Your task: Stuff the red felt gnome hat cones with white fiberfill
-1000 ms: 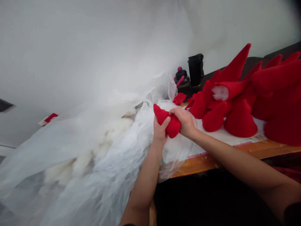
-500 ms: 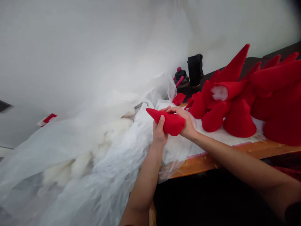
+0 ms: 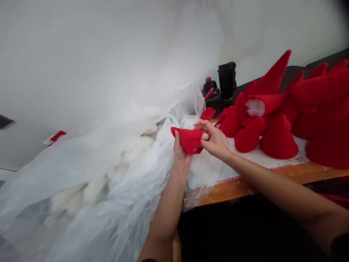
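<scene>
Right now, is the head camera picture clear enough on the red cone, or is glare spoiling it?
Head view: the red felt cone looks fairly sharp, but its saturated colour hides detail; the white plastic sheeting is washed out by glare; the wooden table edge slants across the frame.

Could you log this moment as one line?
left hand: grips red felt cone | right hand: at its wide end | nearby: red cones
</scene>
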Demonstrator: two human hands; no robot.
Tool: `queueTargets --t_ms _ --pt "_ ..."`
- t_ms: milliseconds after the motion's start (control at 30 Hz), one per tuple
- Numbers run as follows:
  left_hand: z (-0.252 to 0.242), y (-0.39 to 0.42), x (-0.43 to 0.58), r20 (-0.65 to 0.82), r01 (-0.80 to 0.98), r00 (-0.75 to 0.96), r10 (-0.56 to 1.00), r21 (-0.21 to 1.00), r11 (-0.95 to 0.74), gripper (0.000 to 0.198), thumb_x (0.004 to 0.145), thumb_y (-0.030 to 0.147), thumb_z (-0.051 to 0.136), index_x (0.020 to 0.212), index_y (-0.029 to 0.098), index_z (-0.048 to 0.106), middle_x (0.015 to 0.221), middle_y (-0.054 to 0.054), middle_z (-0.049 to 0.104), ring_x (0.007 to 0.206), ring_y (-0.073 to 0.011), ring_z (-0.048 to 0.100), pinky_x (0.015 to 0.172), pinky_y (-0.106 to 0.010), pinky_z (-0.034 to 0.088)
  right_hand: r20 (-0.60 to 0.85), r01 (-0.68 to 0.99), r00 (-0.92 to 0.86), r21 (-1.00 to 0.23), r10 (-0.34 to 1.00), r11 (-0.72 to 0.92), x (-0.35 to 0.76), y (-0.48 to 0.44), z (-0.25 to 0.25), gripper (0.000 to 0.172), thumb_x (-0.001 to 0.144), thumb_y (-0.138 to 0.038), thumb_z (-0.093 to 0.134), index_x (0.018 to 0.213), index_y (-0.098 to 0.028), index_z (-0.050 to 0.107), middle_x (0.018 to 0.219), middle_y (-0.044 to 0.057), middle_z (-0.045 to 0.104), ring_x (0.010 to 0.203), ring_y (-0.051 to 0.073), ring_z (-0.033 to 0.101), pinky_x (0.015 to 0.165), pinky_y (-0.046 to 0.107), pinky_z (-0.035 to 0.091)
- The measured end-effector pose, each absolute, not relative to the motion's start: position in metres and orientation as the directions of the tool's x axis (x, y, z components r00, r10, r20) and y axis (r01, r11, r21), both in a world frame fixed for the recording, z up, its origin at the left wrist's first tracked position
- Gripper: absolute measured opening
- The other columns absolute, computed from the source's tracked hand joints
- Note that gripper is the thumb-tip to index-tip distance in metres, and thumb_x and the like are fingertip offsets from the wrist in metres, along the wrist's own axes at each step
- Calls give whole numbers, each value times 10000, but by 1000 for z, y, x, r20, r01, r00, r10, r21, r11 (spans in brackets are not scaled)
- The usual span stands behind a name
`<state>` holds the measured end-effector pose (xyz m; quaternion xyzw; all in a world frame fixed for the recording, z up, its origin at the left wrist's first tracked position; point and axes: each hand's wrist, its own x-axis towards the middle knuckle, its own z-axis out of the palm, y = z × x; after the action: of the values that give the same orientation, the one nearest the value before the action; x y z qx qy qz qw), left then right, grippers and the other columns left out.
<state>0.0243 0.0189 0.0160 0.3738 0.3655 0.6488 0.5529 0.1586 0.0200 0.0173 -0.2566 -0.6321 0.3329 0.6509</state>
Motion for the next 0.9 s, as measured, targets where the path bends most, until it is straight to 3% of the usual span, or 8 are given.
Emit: queueTargets --t_ms 133,200,300,467,567,667,800,900 --pt "17 27 9 75 -548 -89 993 829 -112 427 896 642 546 828 221 576 845 -39 634 827 -178 644 820 -352 556 850 161 110 -526 515 835 159 12 16 151 810 -238 637 944 -244 568 950 58 633 896 223 622 704 348 555" --pt "17 28 8 108 -550 -87 990 824 -138 436 894 652 538 851 221 589 875 -40 654 842 -174 653 855 -359 555 916 240 -18 -385 401 891 161 9 14 132 843 -236 618 974 -237 606 988 74 665 919 234 641 747 360 545" --pt "18 25 15 114 -533 -106 988 832 -153 538 831 725 569 903 195 626 900 -59 689 882 -198 677 879 -361 550 878 309 -258 -321 404 895 160 9 9 205 897 -345 602 1037 -197 626 1024 102 674 878 231 655 652 320 503" --pt "22 14 29 140 -507 -212 967 830 -231 489 788 607 708 985 162 656 951 -73 726 912 -207 706 886 -333 545 666 364 -432 -488 608 793 154 12 4 457 880 -591 596 863 -135 609 766 62 598 579 137 500 513 265 357" --pt "24 7 33 235 -439 -216 948 843 -310 460 793 548 737 1032 164 656 1029 -100 737 971 -230 714 900 -338 550 554 105 -495 -726 669 680 151 10 8 456 853 -582 648 924 -133 611 713 21 574 572 120 489 533 254 412" --pt "23 2 35 314 -419 -195 929 830 -369 428 796 485 762 1100 212 634 1079 -89 740 1026 -251 709 928 -377 555 390 -228 -539 -921 746 316 150 9 12 522 864 -607 631 1119 -154 583 661 -30 558 486 95 440 504 257 496" --pt "25 -3 34 379 -431 -98 920 817 -382 494 776 545 752 1131 213 664 1227 -112 693 1166 -303 649 968 -420 543 203 -438 -676 -884 709 -164 150 15 12 619 969 -693 322 1256 -177 509 480 -115 412 308 65 206 420 268 514" --pt "29 -3 30 392 -491 -155 907 766 -415 387 780 533 745 1001 219 694 1082 -74 721 1099 -257 668 959 -375 538 219 -401 -696 -908 684 -117 150 17 8 699 962 -730 242 1242 -161 537 543 -65 509 329 79 302 452 296 543"
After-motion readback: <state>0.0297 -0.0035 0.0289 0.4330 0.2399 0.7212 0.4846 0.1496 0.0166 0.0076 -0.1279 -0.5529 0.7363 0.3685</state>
